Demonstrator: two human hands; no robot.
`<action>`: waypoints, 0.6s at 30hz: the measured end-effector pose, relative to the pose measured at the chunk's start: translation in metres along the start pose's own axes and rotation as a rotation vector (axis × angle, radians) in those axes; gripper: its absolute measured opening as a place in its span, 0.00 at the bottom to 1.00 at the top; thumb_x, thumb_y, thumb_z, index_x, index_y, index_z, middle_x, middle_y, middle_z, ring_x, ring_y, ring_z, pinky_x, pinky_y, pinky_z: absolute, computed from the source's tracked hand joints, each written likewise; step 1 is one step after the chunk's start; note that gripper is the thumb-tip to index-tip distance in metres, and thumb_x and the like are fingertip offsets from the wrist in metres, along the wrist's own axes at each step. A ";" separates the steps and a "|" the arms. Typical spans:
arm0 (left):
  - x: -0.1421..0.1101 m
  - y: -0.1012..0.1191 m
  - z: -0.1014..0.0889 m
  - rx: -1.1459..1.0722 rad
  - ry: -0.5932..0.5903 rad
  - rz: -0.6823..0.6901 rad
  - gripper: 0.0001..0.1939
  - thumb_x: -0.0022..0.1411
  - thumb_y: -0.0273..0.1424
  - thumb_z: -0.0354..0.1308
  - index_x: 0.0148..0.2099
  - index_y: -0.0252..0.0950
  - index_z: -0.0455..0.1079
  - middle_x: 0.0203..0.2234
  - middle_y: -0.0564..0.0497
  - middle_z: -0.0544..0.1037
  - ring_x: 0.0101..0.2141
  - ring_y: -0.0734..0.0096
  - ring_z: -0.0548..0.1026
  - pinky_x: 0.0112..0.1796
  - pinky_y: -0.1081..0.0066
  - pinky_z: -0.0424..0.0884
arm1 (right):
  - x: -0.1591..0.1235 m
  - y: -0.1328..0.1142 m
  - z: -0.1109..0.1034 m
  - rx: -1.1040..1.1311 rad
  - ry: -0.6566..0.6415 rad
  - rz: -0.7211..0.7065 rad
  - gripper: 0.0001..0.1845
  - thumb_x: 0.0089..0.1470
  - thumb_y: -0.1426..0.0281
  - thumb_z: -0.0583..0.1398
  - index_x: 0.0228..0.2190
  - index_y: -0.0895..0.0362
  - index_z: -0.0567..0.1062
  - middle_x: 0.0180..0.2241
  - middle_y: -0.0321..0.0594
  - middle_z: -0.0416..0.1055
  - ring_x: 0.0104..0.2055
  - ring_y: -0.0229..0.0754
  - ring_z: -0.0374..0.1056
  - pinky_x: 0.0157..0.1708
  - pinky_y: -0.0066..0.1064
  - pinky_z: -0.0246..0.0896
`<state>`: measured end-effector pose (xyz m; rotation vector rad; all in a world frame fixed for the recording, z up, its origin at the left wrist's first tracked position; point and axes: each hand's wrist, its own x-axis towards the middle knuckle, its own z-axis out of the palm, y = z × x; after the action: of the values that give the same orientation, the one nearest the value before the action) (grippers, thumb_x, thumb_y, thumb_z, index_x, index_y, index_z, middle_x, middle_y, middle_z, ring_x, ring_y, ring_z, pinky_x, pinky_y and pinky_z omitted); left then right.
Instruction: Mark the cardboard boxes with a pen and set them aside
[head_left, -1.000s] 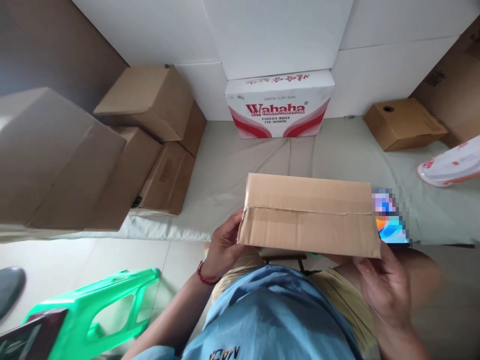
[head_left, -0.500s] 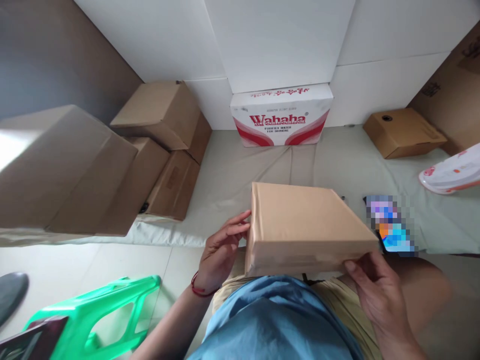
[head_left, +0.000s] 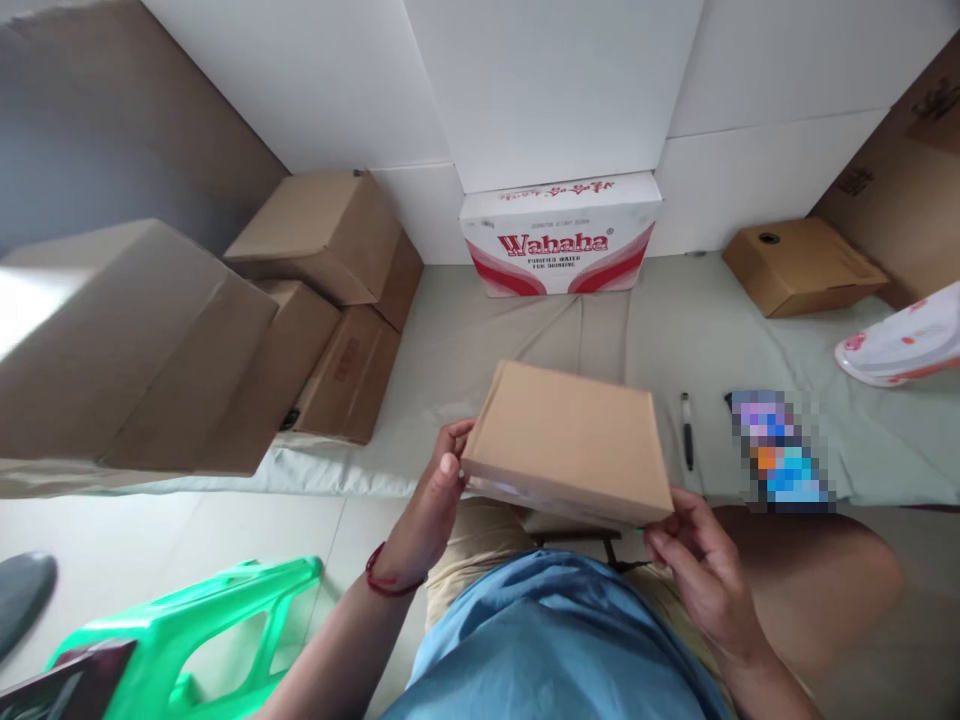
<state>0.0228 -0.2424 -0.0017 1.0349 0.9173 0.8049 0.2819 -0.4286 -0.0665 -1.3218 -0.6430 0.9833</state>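
Observation:
A small brown cardboard box (head_left: 570, 435) is held tilted above my lap, at the front edge of the cloth-covered surface. My left hand (head_left: 439, 500), with a red cord bracelet on the wrist, grips its left side; some of the fingers are hidden behind the box. At the near right corner my right hand (head_left: 701, 560) pinches the box between thumb and fingers. To the right of the box lies a black pen (head_left: 687, 432). Beyond the pen is a phone (head_left: 784, 450) with a lit, pixelated screen.
Several cardboard boxes (head_left: 322, 235) are stacked at the left. A white and red Wahaha carton (head_left: 562, 245) stands against the back wall. Another brown box (head_left: 806, 265) and a white patterned object (head_left: 904, 335) are at the right. A green plastic stool (head_left: 187, 610) stands on the floor.
The box has turned from its taped face, swung round, and moved slightly left. My right hand has moved left with it. The pen beside the phone has come into view.

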 end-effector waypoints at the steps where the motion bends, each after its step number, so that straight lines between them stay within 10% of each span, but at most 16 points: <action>1: 0.001 0.001 -0.001 -0.018 0.024 -0.042 0.37 0.65 0.63 0.66 0.63 0.43 0.74 0.62 0.43 0.78 0.59 0.51 0.77 0.48 0.65 0.79 | -0.001 -0.002 0.002 -0.035 -0.033 -0.021 0.21 0.68 0.62 0.68 0.60 0.46 0.80 0.37 0.38 0.79 0.31 0.36 0.71 0.31 0.25 0.72; 7: 0.012 0.007 -0.009 -0.132 0.207 -0.167 0.33 0.54 0.45 0.81 0.57 0.42 0.73 0.51 0.51 0.83 0.45 0.63 0.83 0.39 0.73 0.79 | -0.002 -0.002 0.009 -0.259 -0.228 -0.164 0.30 0.73 0.67 0.62 0.71 0.35 0.70 0.78 0.47 0.57 0.36 0.33 0.75 0.39 0.31 0.80; 18: 0.009 0.001 -0.041 -0.253 0.221 -0.405 0.27 0.56 0.45 0.78 0.55 0.43 0.79 0.47 0.49 0.87 0.45 0.53 0.85 0.44 0.49 0.86 | -0.006 -0.019 0.022 -0.524 -0.362 -0.508 0.31 0.68 0.78 0.60 0.68 0.46 0.74 0.76 0.53 0.62 0.35 0.32 0.81 0.48 0.30 0.82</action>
<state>-0.0115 -0.2201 -0.0128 0.5210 1.1348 0.6783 0.2644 -0.4227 -0.0428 -1.3280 -1.5104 0.6511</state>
